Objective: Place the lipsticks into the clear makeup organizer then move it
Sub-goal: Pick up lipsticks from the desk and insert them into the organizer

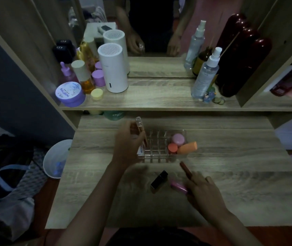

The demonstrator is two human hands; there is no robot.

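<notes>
We clamp left hand [126, 148] on tube [141, 131] above organizer [159, 151]; right hand [202, 190] pinches brown lipstick [186, 168].

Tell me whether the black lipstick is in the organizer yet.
Out. The black lipstick lies flat on the table, in front of the clear organizer and beside the pink tube.
</notes>
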